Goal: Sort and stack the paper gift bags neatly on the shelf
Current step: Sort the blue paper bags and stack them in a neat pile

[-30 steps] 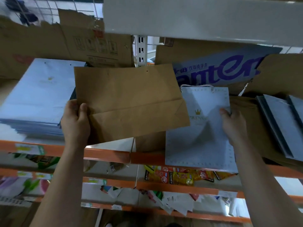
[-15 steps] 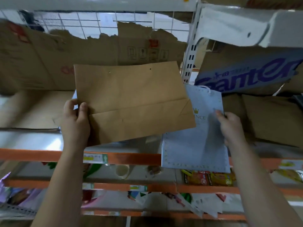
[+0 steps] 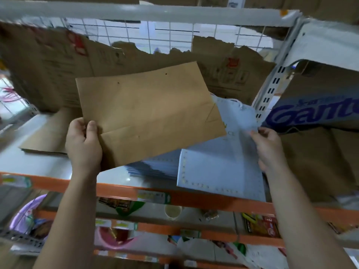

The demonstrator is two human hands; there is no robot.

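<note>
My left hand (image 3: 83,146) grips the lower left corner of a flat brown paper gift bag (image 3: 147,111), held tilted above the shelf (image 3: 48,167). My right hand (image 3: 270,148) pinches the right edge of a flat pale blue gift bag (image 3: 219,169) with a dotted border and a white string handle. The brown bag overlaps the blue bag's upper left part. Under both, a stack of pale blue bags (image 3: 155,167) lies on the shelf. A low pile of flat brown bags (image 3: 50,136) lies at the shelf's left.
Torn cardboard (image 3: 58,65) lines the wire-grid back of the shelf. A white slotted upright (image 3: 272,88) divides the bays; right of it stands a box with purple lettering (image 3: 314,111). An orange rail (image 3: 194,199) edges the shelf. Lower shelves hold snack packets and plastic bowls.
The view has swung left, so the left bay fills the frame. Both hands have carried their bags leftward over this bay; the blue bag now hangs above the blue stack.
</note>
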